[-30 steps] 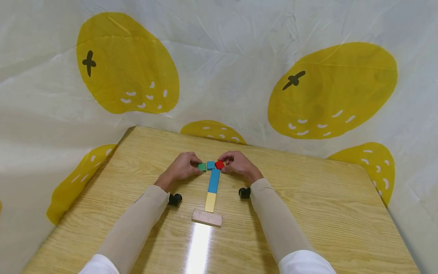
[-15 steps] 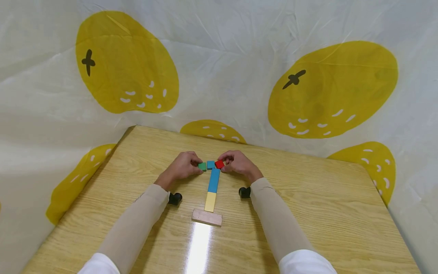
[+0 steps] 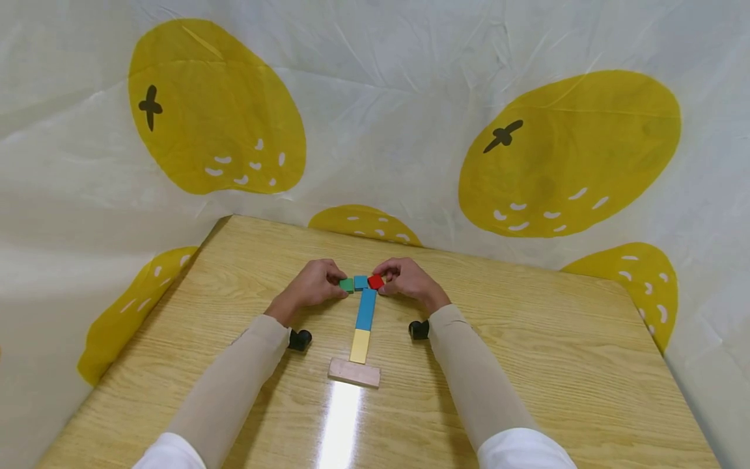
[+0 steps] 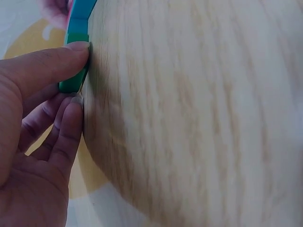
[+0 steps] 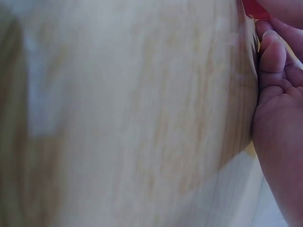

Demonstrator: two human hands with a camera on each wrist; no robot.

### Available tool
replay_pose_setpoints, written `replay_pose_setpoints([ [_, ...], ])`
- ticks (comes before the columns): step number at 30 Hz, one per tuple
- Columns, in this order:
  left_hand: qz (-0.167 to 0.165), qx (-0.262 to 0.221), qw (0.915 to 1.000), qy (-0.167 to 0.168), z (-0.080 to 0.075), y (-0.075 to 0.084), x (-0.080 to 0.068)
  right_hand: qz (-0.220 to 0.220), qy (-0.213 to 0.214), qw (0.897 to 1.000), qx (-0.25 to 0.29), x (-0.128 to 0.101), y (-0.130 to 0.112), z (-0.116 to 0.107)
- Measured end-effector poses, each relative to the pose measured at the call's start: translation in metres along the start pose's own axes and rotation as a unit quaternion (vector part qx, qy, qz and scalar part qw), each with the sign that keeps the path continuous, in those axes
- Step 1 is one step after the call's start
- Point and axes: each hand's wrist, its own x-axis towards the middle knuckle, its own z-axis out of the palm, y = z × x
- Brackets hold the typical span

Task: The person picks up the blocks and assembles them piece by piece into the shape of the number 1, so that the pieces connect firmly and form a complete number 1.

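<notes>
On the wooden table [image 3: 527, 365] lies a flat figure of coloured blocks. A plain wood block [image 3: 354, 372] is nearest me, then a yellow block [image 3: 360, 345], a long blue block [image 3: 366, 309] and a small blue block [image 3: 361, 282]. My left hand [image 3: 313, 284] pinches a green block [image 3: 346, 284] [image 4: 73, 80] at the small blue block's left side. My right hand [image 3: 407, 280] pinches a red block [image 3: 375, 281] [image 5: 254, 8] at its right side; a sliver of yellow shows just behind the red block. The fingers of both hands are curled round their blocks.
A white cloth [image 3: 375, 117] with big yellow fruit prints hangs behind and beside the table. The table's left edge [image 3: 140, 326] and right edge [image 3: 674, 378] are close to that cloth. Black wrist cameras [image 3: 300, 340] [image 3: 418, 329] sit under both forearms.
The red block has shifted slightly left against the small blue block. Both hands stay almost where they were.
</notes>
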Motion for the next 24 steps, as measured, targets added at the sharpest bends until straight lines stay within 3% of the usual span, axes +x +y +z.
replay_pose_setpoints([
  [24,0.006,-0.002,0.9999,-0.010,-0.0017,0.0005,-0.0005,-0.002,0.002,1.000,-0.004,-0.0006,0.0000,0.0004],
])
